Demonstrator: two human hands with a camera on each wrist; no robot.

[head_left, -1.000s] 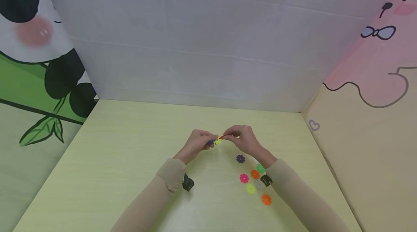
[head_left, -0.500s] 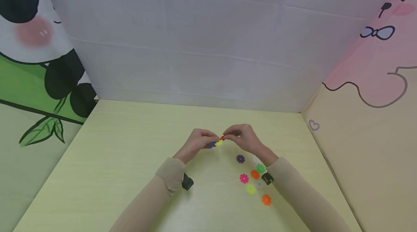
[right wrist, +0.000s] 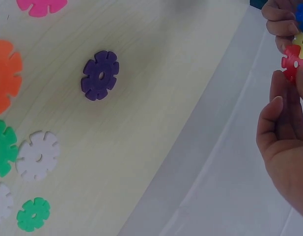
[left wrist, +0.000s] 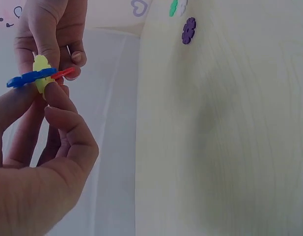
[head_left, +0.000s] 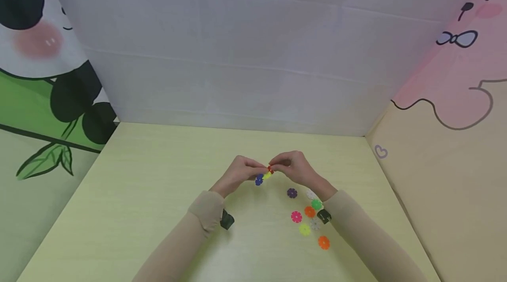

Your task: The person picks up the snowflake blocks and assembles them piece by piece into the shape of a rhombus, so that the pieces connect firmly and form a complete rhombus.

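Note:
Above the table, both hands hold a small joined piece of notched plastic discs, shaped like snowflakes. It has a blue disc (left wrist: 31,77), a yellow disc (left wrist: 41,63) and a red disc (right wrist: 291,64). My left hand (head_left: 239,174) pinches the yellow disc between thumb and fingers, close to where the blue one crosses it. On the other side, my right hand (head_left: 295,168) pinches the red disc, which meets the yellow one's edge. How deep the slots of red and yellow sit in each other is hidden by fingertips.
Loose discs lie on the table (head_left: 166,176) near the right forearm: purple (right wrist: 100,75), pink (head_left: 296,217), orange (head_left: 324,243), yellow (head_left: 304,229), green (head_left: 316,204) and white (right wrist: 38,156). A white sheet (head_left: 245,53) rises behind; printed panels stand left and right.
The joined discs have turned between the fingers: the blue disc now hangs lower and shows its face, and more of the red disc shows. Both hands stay nearly in place.

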